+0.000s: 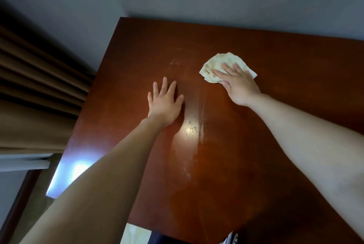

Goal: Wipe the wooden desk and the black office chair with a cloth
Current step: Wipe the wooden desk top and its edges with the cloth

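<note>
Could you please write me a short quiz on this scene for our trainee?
1. Which hand presses the cloth on the desk: A left, B right?
2. True or false: the left hand rests flat on the desk.
3. What hangs left of the desk?
Key: 1 B, the right hand. 2 True. 3 A curtain.
</note>
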`<action>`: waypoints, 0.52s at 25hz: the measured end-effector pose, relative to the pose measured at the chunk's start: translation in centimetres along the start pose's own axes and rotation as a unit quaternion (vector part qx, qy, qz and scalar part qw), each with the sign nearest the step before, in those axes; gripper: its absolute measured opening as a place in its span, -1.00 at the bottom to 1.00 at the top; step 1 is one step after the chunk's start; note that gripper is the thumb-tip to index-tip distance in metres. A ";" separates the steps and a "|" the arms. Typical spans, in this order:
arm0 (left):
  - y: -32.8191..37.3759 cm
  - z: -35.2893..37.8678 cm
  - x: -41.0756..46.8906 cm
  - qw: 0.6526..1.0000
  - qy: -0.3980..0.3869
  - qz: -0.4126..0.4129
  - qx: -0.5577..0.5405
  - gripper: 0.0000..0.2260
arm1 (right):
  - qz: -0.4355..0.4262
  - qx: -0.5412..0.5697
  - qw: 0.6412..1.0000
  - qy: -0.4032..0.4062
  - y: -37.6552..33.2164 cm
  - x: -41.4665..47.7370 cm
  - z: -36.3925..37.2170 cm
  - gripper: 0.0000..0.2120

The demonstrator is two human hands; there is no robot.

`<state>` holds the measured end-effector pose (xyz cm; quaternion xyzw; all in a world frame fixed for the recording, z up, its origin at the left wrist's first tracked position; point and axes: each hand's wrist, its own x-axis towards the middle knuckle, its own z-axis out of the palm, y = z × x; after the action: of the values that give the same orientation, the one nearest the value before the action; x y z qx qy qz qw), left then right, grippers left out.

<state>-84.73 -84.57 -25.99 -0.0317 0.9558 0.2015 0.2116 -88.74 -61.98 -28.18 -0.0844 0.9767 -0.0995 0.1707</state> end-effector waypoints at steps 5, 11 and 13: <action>0.1 -0.7 2.2 0.999 -0.012 0.045 -0.026 -0.41 | 0.037 0.060 0.997 0.041 -2.8 -4.0 2.0 -0.58; 0.0 -2.4 4.8 0.999 -0.038 0.008 0.017 -0.09 | 0.022 0.050 0.990 0.132 -6.5 -10.8 6.7 -0.58; -0.6 -3.3 6.2 0.997 -0.062 -0.008 0.039 0.06 | 0.016 0.038 0.991 0.129 -6.7 -11.7 7.5 -0.59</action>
<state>-91.54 -86.30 -26.11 -0.0183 0.9476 0.1644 0.2733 -74.38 -67.40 -29.85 -0.0484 0.9873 -0.1438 0.0476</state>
